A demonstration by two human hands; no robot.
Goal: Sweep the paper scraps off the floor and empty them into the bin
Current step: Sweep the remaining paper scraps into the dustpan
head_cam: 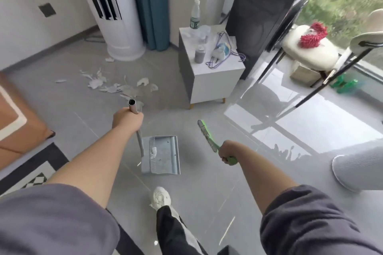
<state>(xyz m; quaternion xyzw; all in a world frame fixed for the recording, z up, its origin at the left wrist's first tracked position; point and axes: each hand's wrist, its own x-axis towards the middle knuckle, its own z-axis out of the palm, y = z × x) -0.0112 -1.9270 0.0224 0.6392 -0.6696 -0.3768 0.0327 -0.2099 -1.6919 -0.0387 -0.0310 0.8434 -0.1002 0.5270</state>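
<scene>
- My left hand point(127, 119) is clenched round the metal handle point(135, 122) of the dustpan point(161, 154), gripping near its open top end.
- The dustpan sits flat on the grey floor point(87, 122), just ahead of my white shoe point(160, 196), and its tray holds no scraps.
- The paper scraps point(116, 85) lie scattered on the floor beyond the dustpan, up and to its left, between it and the white tower unit point(122, 33).
- Right of the scraps, beyond the dustpan, stands a small white cabinet point(215, 80) with a bottle point(194, 17) on top.
- My right hand point(227, 152) is wrapped tight round the green brush point(209, 139), right of the dustpan, its head raised off the floor and angled up and away from me.
- I can't pick out a bin for certain.
</scene>
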